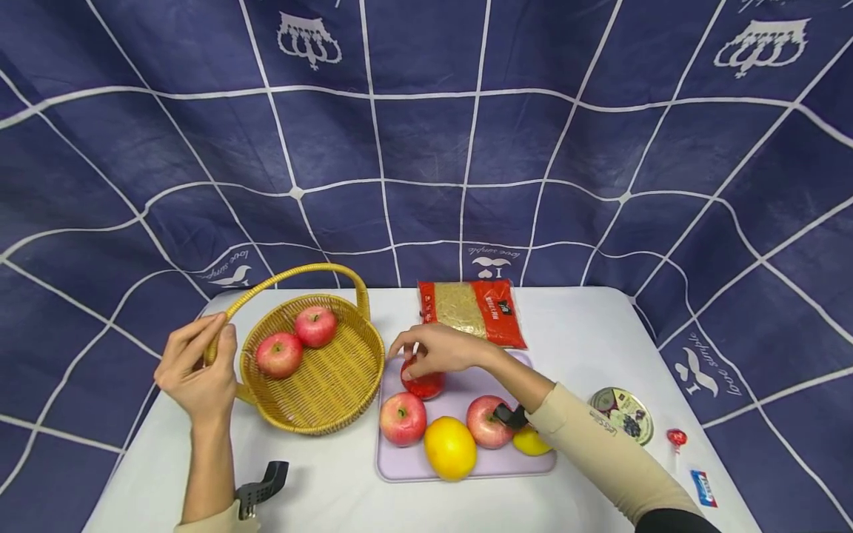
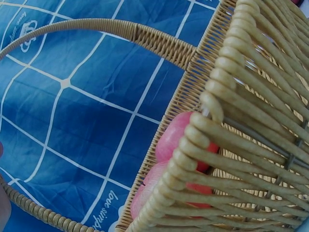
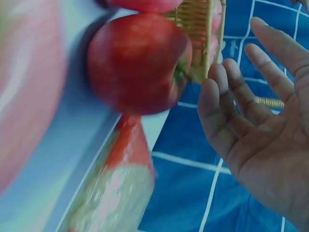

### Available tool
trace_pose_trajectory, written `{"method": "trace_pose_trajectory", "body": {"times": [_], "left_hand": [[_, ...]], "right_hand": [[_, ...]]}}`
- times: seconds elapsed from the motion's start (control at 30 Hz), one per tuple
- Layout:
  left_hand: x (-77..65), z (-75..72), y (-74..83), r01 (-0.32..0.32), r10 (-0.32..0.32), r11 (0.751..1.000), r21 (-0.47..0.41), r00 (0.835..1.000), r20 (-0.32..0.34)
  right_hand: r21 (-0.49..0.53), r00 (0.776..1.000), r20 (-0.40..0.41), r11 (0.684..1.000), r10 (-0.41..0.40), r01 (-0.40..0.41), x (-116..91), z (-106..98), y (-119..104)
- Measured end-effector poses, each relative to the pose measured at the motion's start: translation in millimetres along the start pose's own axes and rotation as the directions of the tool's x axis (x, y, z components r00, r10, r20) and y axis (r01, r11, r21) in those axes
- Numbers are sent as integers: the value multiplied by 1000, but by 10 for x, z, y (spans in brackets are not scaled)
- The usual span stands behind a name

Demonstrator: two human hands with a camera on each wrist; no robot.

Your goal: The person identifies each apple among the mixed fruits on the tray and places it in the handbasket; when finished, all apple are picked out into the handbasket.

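Note:
My left hand [image 1: 200, 366] grips the arched handle [image 1: 308, 269] of a yellow wicker basket [image 1: 318, 426]. Inside the basket lie two pink-red apples [image 1: 280, 355], also visible over the rim in the left wrist view. My right hand [image 1: 448, 348] is over a dark red apple [image 1: 423, 383] on a pale purple tray [image 1: 496, 468]. The right wrist view shows that hand's fingers [image 3: 210, 104] spread and relaxed, apart from the dark red apple [image 3: 137, 63].
Sharing the tray are pink-red apples [image 1: 403, 420], an orange-yellow fruit [image 1: 450, 448] and a partly hidden yellow fruit [image 1: 531, 442]. Behind it lies a red packet [image 1: 466, 311]. At right are a round tin [image 1: 629, 418], a lollipop [image 1: 677, 438] and a small blue-red wrapped item [image 1: 703, 488].

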State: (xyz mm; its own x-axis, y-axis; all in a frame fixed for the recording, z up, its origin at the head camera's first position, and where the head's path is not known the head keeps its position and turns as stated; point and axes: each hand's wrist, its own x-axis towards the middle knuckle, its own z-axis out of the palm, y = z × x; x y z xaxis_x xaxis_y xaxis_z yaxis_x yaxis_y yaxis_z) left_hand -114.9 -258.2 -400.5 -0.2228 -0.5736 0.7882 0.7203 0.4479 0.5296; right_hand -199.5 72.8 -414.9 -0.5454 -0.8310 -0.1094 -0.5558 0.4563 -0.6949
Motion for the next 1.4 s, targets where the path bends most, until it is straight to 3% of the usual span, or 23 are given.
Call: {"method": "trace_pose_trajectory", "body": {"times": [0.23,0.47,0.8,1.1,1.4], "left_hand": [[-11,16,-10,5,-5,1000,-9,1000,-10],[-15,8,-22,4,-4,1000,-11,1000,-24],[-26,3,-21,8,-9,1000,-30,1000,-22],[-34,7,-36,10,-11,999,-34,1000,-21],[-30,19,-30,2,-3,999,-38,1000,-24]], "right_hand": [[40,1000,-26,999,-10,11,-424,-122,145],[57,996,-68,997,56,-52,-829,-177,292],[143,986,-105,983,131,-115,-1237,-49,416],[140,979,-90,976,181,-167,-1473,96,503],[107,981,-89,981,171,-161,-1584,256,562]]}}
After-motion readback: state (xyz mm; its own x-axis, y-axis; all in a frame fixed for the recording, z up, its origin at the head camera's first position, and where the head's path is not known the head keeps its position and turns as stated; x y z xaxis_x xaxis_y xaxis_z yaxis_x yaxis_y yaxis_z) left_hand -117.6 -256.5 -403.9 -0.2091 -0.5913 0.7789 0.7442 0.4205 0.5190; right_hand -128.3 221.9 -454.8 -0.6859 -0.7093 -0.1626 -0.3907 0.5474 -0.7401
